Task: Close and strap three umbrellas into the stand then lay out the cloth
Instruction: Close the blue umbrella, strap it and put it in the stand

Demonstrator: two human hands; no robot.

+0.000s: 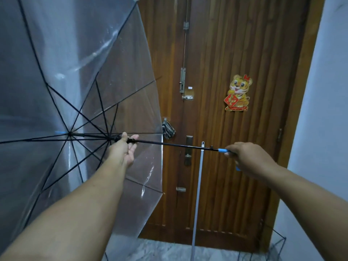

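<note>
Holding an open clear umbrella [75, 76] sideways in front of you, you have its canopy spread wide to the left and its black shaft [169, 144] running almost level across the wooden door [235, 53]. Your right hand [250, 159] is curled round the blue handle [223, 150] at the shaft's right end. Your left hand [128, 147] is up at the sliding collar where the ribs meet, palm turned toward you, thumb above the shaft and fingers loosely curved beneath it; how firmly it grips there you cannot tell from this angle. The black ribs [56, 95] fan out from the hub, fully stretched, and water drops cling to the plastic.

Behind the shaft, a pale stick [197, 194] with a hooked top leans upright against the door. A small checked cloth [168, 129] hangs on a hook on the door just past the canopy's edge. A tiger sticker [238, 93] is stuck higher up on the right door panel, and metal bolts [182, 82] run down the seam between the two panels. A thin wire stand [276, 247] sits on the marble floor [169, 249] at the lower right, beside the white wall [327, 110].
</note>
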